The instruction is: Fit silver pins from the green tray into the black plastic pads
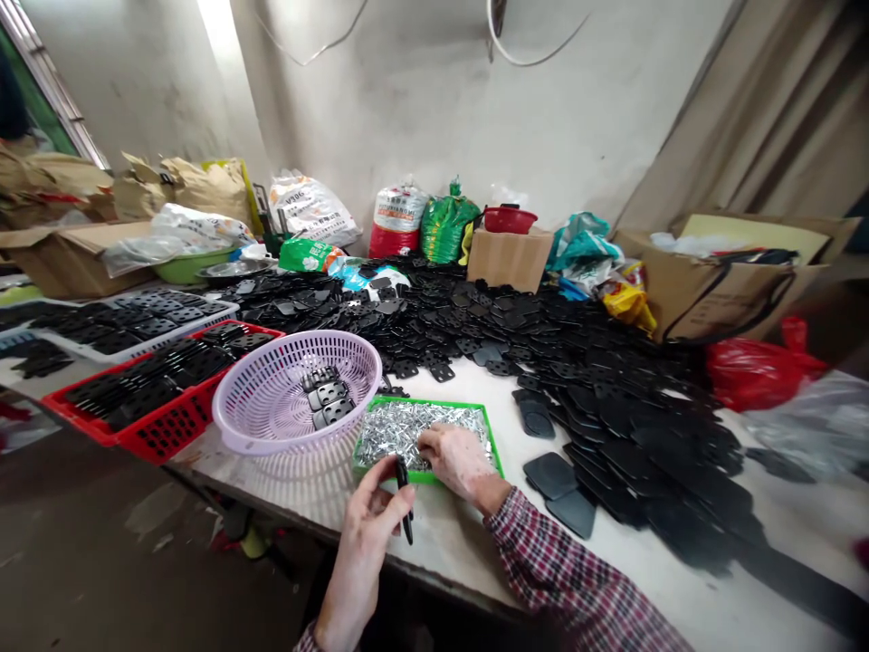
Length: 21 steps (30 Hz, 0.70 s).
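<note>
My left hand (367, 518) grips a thin black plate (405, 507), seen nearly edge-on, between thumb and fingers at the table's front edge. My right hand (460, 458) reaches into a green-rimmed tray (497, 453) full of small silvery metal pins (397, 430). Its fingers are bent together at the surface of the pins, and whatever lies between the fingertips is too small to make out. Just left of the tray stands a lilac plastic basket (254, 398) with several black plates with holes (331, 398) inside.
A wide heap of black plates (489, 317) covers the table's back and right. Loose plates (551, 475) lie right of the tray. At left stand a red basket (167, 426) and a white basket (146, 340) of plates. Bags and a cardboard box (509, 258) line the wall.
</note>
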### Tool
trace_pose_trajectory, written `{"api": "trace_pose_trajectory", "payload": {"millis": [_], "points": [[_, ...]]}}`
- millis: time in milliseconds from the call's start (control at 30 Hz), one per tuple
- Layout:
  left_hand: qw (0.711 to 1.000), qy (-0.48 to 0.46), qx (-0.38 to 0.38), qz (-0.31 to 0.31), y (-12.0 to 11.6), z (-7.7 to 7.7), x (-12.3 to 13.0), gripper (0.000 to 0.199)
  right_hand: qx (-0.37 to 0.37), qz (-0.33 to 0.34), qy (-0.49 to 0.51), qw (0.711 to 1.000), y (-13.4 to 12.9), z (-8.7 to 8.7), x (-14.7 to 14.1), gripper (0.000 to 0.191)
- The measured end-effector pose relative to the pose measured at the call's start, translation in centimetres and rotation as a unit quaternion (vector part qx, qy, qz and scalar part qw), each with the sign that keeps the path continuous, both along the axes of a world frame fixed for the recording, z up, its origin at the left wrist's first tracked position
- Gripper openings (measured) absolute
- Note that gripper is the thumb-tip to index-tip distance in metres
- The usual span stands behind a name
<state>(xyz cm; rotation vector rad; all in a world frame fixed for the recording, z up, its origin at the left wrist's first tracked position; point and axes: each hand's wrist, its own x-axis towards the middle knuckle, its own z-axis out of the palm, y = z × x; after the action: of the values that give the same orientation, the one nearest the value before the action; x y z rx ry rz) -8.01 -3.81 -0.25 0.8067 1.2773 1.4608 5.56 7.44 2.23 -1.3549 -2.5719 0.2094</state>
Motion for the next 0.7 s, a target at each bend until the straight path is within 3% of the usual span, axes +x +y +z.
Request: {"api": "trace_pose_trajectory", "payload": {"millis": [200,400,567,700], "points": [[0.999,-0.039,-0.010,-0.006,-0.1,0.2,-0.2,0.055,-0.009,-0.011,0.014,1.000,-0.2,0.2,0.2,0.019],[1.000,-0.013,-0.012,-0.006,-0.2,0.2,0.0,0.056,-0.033,-0.011,0.049,0.998,-0.3,0.1,-0.7,0.015],[1.000,0.013,-0.008,0.006,-0.2,0.0,-0.6,0.056,-0.043,-0.026,0.123,0.991,-0.1,-0.1,-0.3,0.015],[0.999,-0.038,0.004,0.017,-0.1,-0.2,-0.6,0.051,-0.059,-0.028,0.197,0.978,-0.1,0.3,0.6,0.018]]}}
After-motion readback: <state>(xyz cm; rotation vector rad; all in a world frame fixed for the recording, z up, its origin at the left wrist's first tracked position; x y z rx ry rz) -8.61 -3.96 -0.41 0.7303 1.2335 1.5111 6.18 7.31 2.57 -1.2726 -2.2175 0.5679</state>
